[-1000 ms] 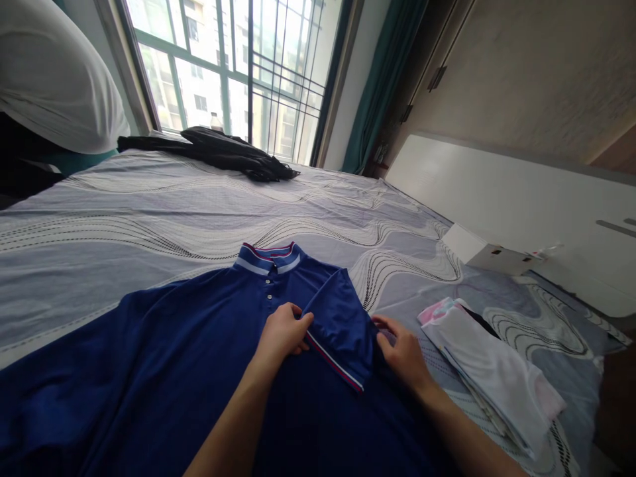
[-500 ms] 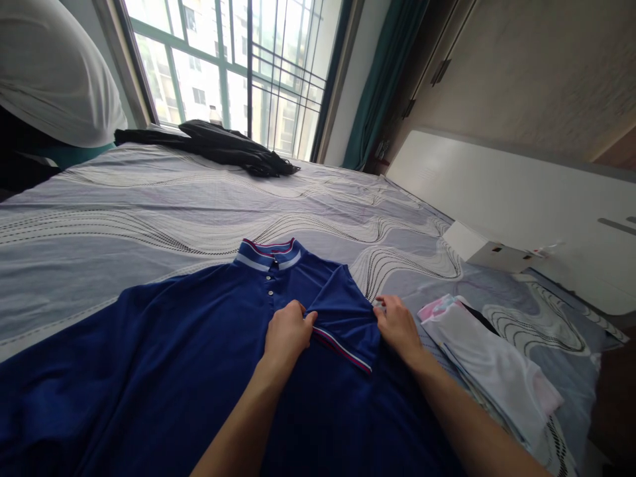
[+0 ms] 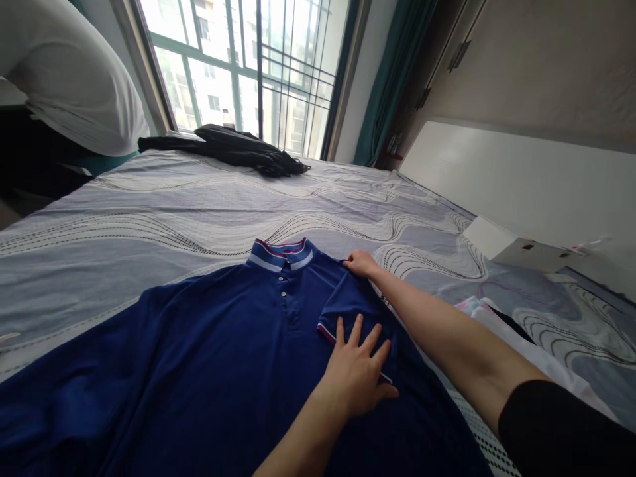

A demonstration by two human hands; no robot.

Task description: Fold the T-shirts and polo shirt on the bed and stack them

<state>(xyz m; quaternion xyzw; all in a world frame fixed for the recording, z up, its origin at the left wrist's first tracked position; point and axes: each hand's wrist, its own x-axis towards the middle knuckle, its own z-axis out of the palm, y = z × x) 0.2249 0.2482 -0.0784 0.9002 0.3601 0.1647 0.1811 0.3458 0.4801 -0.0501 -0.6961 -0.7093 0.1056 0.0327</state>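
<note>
A dark blue polo shirt (image 3: 213,358) lies spread out, front up, its striped collar (image 3: 282,257) pointing away from me. The sleeve (image 3: 350,305) on the right is folded inward over the chest, and its red-and-white cuff edge runs partly under my left hand (image 3: 355,371). That hand lies flat on the sleeve with its fingers spread. Farther up, my right hand (image 3: 362,263) pinches the shirt's folded edge near the shoulder.
Patterned bedding (image 3: 209,192) covers the bed. Black clothing (image 3: 233,149) lies by the window. At right are a white box (image 3: 511,245), the headboard (image 3: 511,165) and folded white clothes (image 3: 541,351), partly behind my right arm. Someone in a white top (image 3: 94,86) is at far left.
My left hand let go of the sleeve's cuff, moved right and flattened onto the sleeve. My right hand shifted up and left to the shoulder fold. The view turned slightly left.
</note>
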